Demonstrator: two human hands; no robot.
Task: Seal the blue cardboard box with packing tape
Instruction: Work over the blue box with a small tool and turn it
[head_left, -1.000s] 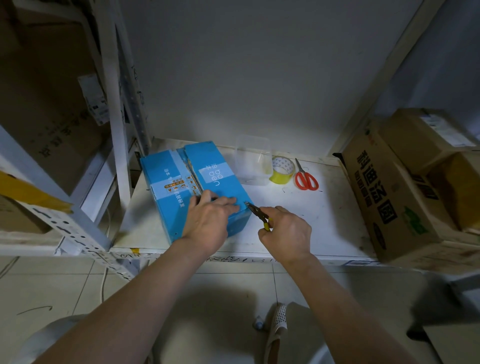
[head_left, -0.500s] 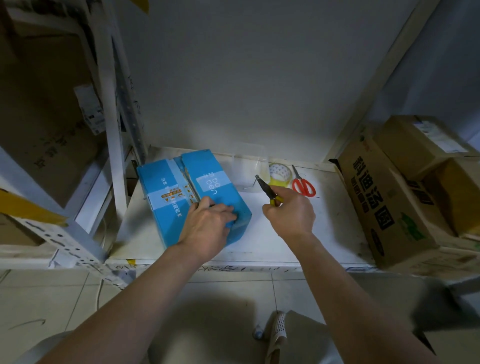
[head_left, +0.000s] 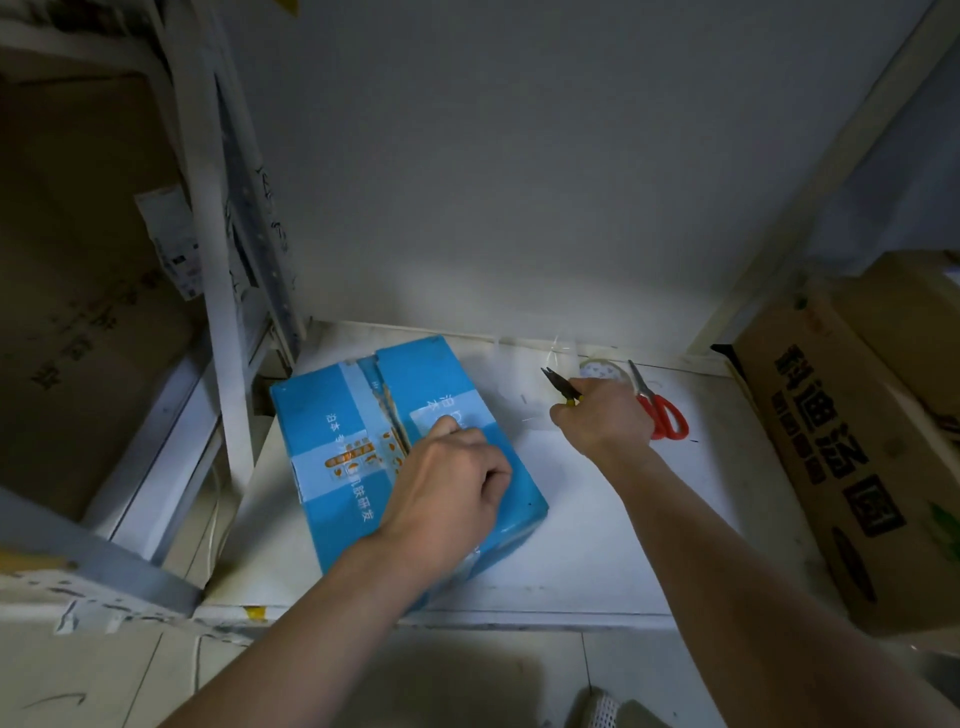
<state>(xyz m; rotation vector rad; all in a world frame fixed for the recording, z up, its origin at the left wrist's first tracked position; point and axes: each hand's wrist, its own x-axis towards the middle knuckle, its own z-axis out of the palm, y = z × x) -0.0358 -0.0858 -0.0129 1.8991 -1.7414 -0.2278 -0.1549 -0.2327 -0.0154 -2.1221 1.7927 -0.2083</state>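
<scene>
Head view: blue cardboard box (head_left: 332, 457) at lower centre-left on the white shelf (head_left: 597, 519), flaps closed but the seam looks untaped. Left hand (head_left: 447, 493) presses flat on the lid, grasping nothing. Right hand (head_left: 605, 418) grips small snips (head_left: 558, 384) beside the tape roll (head_left: 602, 370) and red scissors (head_left: 657, 410), right of centre. Sealing seems barely begun.

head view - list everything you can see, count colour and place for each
blue cardboard box: 1, blue, left on the white shelf
tape roll: 1, pale, at the back, behind the right hand
scissors: 1, red handles, right of the tape roll
small cutter: 1, dark with yellow, in the right hand
brown carton: 1, brown, far right
left hand: 1, pressing on the blue box
right hand: 1, holding the cutter by the tape roll
</scene>
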